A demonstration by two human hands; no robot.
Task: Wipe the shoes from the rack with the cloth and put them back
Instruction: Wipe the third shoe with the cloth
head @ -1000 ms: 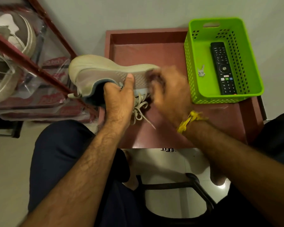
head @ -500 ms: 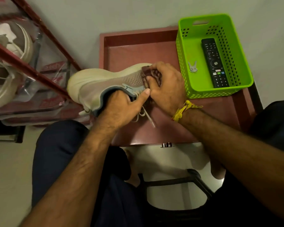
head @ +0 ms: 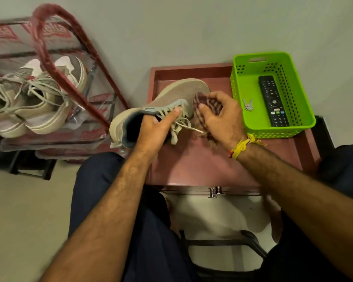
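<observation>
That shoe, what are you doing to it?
A person is cleaning it. The left hand grips the beige shoe at its opening, holding it over the red table. The right hand holds a striped cloth against the shoe's front. More shoes sit on the rack to the left. A green basket on the table holds a remote and keys.
</observation>
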